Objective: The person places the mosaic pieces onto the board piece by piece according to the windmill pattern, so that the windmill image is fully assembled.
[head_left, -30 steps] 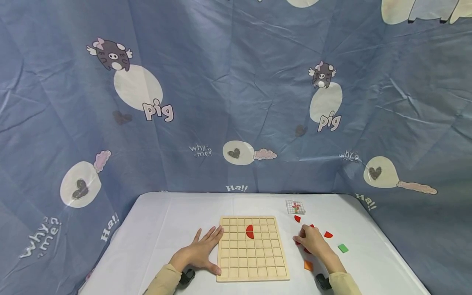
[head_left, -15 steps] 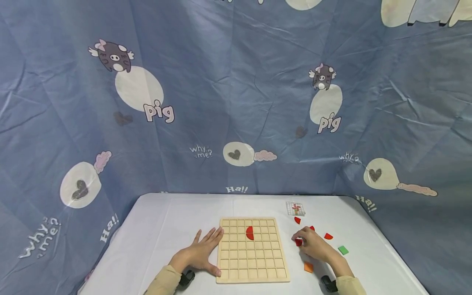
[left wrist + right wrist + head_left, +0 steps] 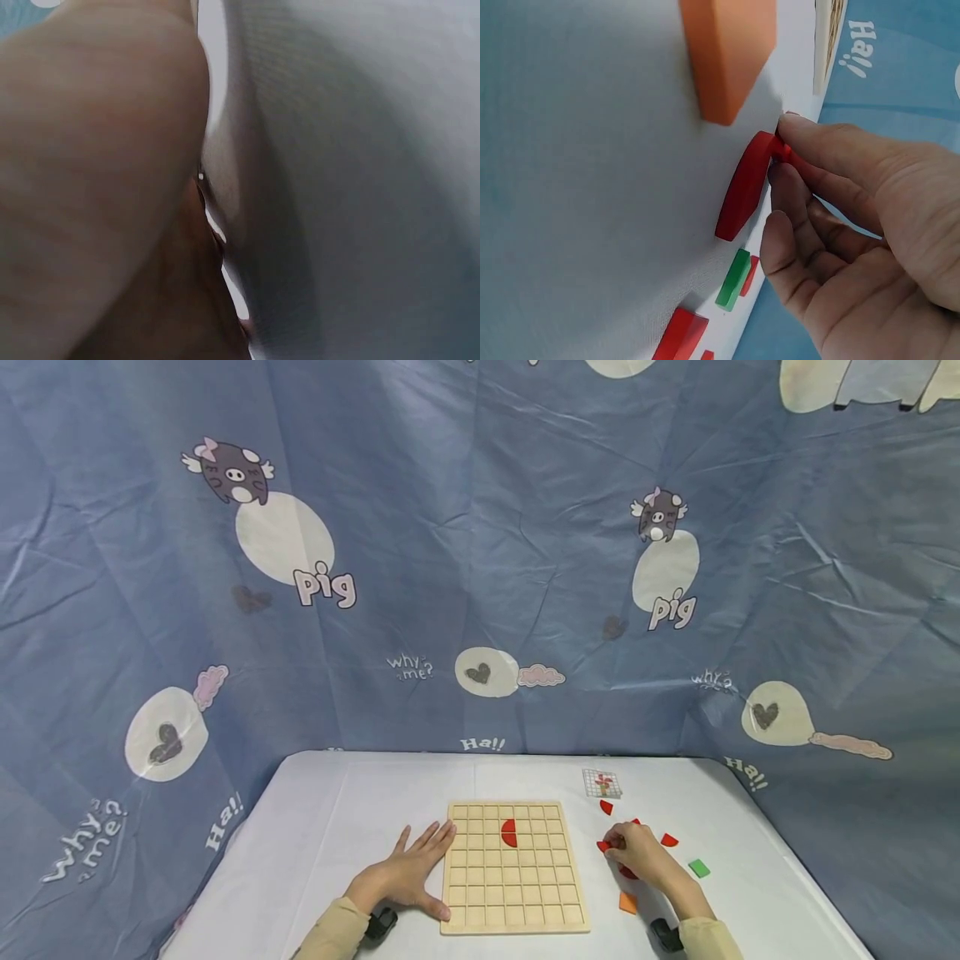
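In the head view my left hand (image 3: pixel 408 875) lies spread, its fingertips and thumb at the left edge of a square wooden grid board (image 3: pixel 491 897). Two red quarter-circle pieces (image 3: pixel 509 827) sit in neighbouring cells of the board, straight edges together. Right of the board, my right hand (image 3: pixel 641 856) pinches another red quarter-circle piece (image 3: pixel 603 846) between thumb and fingers. The right wrist view shows that pinched red piece (image 3: pixel 781 152) mostly covered by the fingertips. Beside it a further red piece (image 3: pixel 746 187) lies on the table, partly under the hand in the head view.
Around my right hand lie an orange piece (image 3: pixel 627 903), a green square (image 3: pixel 699 867) and more red pieces (image 3: pixel 670 840). A small grid picture card (image 3: pixel 602 783) lies behind them. A blue curtain (image 3: pixel 480 560) hangs beyond the white table (image 3: pixel 360 810).
The red piece in my right hand has turned and shifted slightly left and away from me. My right fingers have changed their hold around it. My left hand and the board stay still.
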Motion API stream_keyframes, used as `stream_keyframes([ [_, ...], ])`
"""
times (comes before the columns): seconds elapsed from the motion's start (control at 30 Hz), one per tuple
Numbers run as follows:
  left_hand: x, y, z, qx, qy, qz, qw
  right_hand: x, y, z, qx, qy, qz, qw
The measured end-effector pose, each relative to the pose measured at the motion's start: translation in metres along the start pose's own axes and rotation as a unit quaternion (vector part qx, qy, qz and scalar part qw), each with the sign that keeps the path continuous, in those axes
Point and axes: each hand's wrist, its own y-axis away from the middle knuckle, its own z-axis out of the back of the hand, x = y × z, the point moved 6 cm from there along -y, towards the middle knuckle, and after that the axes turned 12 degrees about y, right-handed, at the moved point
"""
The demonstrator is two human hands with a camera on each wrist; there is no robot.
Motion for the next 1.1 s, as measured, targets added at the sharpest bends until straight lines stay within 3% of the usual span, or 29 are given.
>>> stream_keyframes([
  [0.37, 0.0011, -0.0004, -0.0024, 0.001, -0.006, -0.002, 1.0, -0.0011, 0.0001, -0.0012, -0.013, 0.019, -0.008, 1.0],
  [1.1, 0.0011, -0.0004, -0.003, -0.002, -0.002, -0.004, 1.0, -0.0054, -0.0013, -0.0038, -0.02, 0.008, -0.036, 0.999],
])
